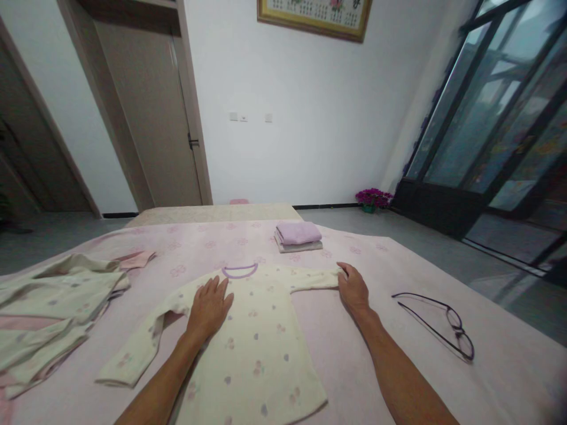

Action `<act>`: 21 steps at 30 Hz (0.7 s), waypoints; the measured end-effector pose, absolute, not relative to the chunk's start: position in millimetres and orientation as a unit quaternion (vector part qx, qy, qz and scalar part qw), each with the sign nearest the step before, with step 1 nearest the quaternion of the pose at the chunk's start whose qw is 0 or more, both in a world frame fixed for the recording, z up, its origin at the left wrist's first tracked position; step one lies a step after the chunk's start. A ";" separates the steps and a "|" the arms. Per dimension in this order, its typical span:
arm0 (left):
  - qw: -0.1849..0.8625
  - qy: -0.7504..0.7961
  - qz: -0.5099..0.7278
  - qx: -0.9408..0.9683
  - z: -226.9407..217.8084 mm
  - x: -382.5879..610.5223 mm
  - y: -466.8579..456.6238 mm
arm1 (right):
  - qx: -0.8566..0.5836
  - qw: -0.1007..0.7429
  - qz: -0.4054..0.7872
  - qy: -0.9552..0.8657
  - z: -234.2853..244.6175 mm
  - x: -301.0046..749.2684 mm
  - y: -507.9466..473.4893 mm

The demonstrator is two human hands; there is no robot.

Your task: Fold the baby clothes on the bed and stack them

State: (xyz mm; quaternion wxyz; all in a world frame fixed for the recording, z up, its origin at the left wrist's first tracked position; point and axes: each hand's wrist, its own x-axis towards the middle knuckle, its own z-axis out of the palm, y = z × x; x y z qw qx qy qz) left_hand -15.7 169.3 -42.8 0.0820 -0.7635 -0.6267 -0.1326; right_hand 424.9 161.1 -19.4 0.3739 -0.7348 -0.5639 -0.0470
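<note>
A small cream long-sleeved shirt [257, 348] with flower print and a lilac collar lies spread flat on a pink bedspread [345, 366]. My left hand [209, 307] rests open and flat on the shirt's left shoulder. My right hand [353, 287] lies at the cuff of the stretched-out right sleeve, fingers curled over the cuff's end. The left sleeve hangs down toward the near left.
A pile of cream and pink garments [53, 307] lies at the left. A folded lilac and grey stack [297, 236] sits at the far middle of the bed. Black-framed glasses [443, 324] lie to the right. Glass doors [496, 136] stand at the right.
</note>
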 end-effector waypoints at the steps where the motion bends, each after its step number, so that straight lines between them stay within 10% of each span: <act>1: 0.083 -0.626 -0.134 -0.764 -43.4 -16.0 169.5 | -0.720 0.400 -0.038 -0.565 -20.2 426.4 162.6; 21: 0.083 -0.626 -0.131 -0.764 -38.1 -15.5 167.4 | -0.725 0.242 -0.166 -0.624 -2.7 405.7 142.6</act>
